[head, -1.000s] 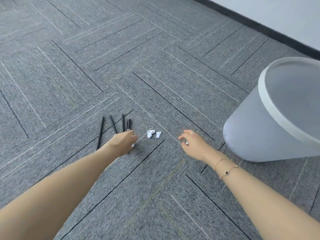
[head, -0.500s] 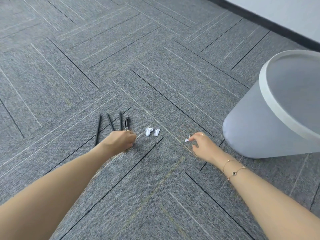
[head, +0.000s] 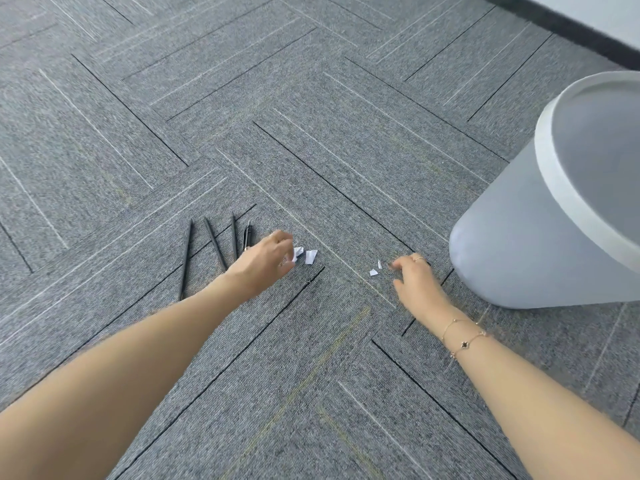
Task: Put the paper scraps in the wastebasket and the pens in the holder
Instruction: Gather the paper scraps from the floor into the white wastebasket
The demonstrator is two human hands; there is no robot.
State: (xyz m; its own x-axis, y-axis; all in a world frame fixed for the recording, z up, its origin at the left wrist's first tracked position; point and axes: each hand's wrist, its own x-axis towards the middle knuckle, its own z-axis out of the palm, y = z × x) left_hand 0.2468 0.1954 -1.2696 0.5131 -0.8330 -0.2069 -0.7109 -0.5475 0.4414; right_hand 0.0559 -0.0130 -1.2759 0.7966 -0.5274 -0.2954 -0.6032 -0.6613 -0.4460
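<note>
Reaching forward over the grey carpet floor (head: pixel 311 375), two bare forearms entered from the bottom corners of the head view. The right wrist wore a thin gold bracelet (head: pixel 464 341) with a small dark charm. Beyond it the right hand (head: pixel 417 282) hovered low over the carpet, its grip loosely curled with the fingertips pointing left; a ring showed on one finger. The fingers were blurred, and nothing could be seen between them. Just beside those fingertips, on the carpet, lay two tiny white paper scraps (head: pixel 375 269), apart from the hand.

The left hand (head: pixel 265 263) sat at about the same depth, back of the hand up, fingers bent downward at the far edge. Its fingertips met a crumpled white scrap (head: pixel 298 252); motion blur made it impossible to say whether the grip was clamped on that scrap or merely touching it. A second, flatter white scrap (head: pixel 311 256) lay just right of it on the carpet, not touched.

Just left of and behind the left hand lay four dark pens (head: pixel 214 247) on the floor, fanned slightly, their near ends hidden in part by the hand and wrist. The rightmost was shorter and had a clip.

Farther right, well apart from the pens and near the right hand, stood a pale grey wastebasket (head: pixel 512 244) with a white rim, its open mouth tilted toward the camera by the wide lens. Beyond it, at the top right, a dark baseboard (head: pixel 561 26) ran under a light wall.
</note>
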